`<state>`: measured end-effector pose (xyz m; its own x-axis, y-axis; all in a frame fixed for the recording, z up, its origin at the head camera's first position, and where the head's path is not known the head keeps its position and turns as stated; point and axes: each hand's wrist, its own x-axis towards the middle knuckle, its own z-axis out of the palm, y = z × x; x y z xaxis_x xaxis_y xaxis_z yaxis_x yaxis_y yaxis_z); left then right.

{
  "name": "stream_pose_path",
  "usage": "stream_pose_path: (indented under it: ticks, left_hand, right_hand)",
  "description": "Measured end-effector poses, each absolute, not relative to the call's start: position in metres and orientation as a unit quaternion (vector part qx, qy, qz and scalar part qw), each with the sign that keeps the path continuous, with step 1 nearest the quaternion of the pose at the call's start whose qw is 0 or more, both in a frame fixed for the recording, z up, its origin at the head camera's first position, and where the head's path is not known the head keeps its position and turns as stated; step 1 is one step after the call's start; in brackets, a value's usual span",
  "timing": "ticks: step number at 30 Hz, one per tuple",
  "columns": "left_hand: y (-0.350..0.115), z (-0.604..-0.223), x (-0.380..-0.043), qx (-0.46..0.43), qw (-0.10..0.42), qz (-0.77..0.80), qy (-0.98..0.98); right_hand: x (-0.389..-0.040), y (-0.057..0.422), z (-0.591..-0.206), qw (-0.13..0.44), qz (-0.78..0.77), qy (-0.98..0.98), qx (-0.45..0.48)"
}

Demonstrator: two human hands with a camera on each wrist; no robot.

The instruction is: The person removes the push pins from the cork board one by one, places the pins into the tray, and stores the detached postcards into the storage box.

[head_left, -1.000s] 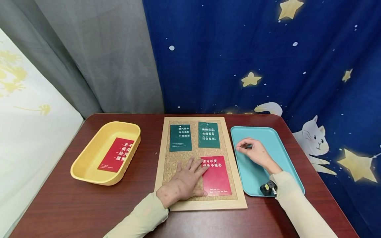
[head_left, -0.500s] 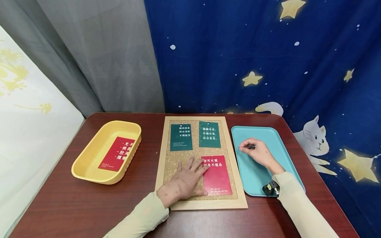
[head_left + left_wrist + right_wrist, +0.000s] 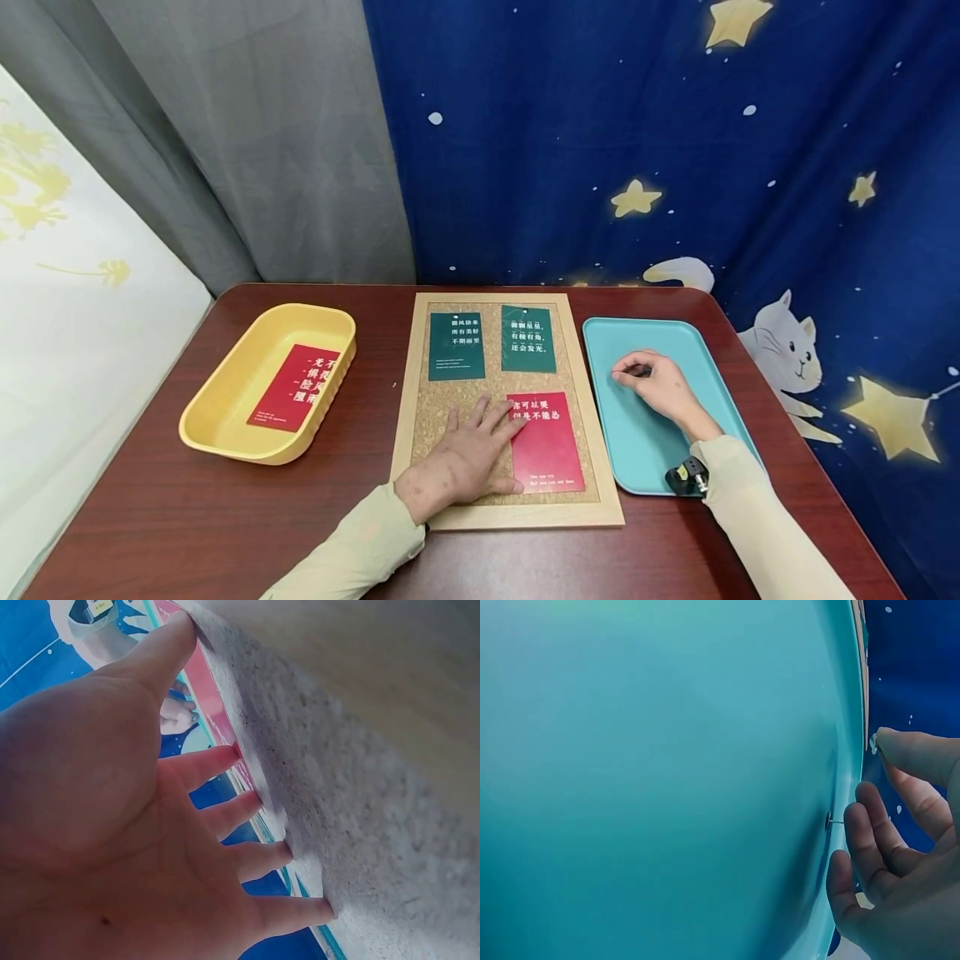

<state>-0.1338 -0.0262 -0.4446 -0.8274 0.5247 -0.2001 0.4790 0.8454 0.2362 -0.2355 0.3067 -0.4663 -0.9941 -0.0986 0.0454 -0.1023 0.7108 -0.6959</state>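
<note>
Beige-sleeved left hand point(image 3: 467, 462): fingers spread on board point(image 3: 438, 417) and edge of red card point(image 3: 551, 454). Right hand point(image 3: 662, 390): thumb and forefinger tips together above tray point(image 3: 637, 462); cannot tell whether they grip anything. Green cards point(image 3: 457, 354) lie farther up the board; yellow bin point(image 3: 217, 408) stands left on the surface point(image 3: 150, 517).

Red card point(image 3: 550, 446), white print, lying at lower right of wood-framed corkboard point(image 3: 430, 421).
</note>
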Motion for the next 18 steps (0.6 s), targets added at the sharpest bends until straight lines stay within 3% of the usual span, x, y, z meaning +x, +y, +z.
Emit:
stream_pose_path:
  ticks: [18]
  left_hand:
    - [-0.0257, -0.4480, -0.1348, 0.260, 0.134, 0.091, 0.952]
  right_hand:
    - [-0.2345, 0.3118, -0.4696, 0.008, 0.359, -0.933, 0.039]
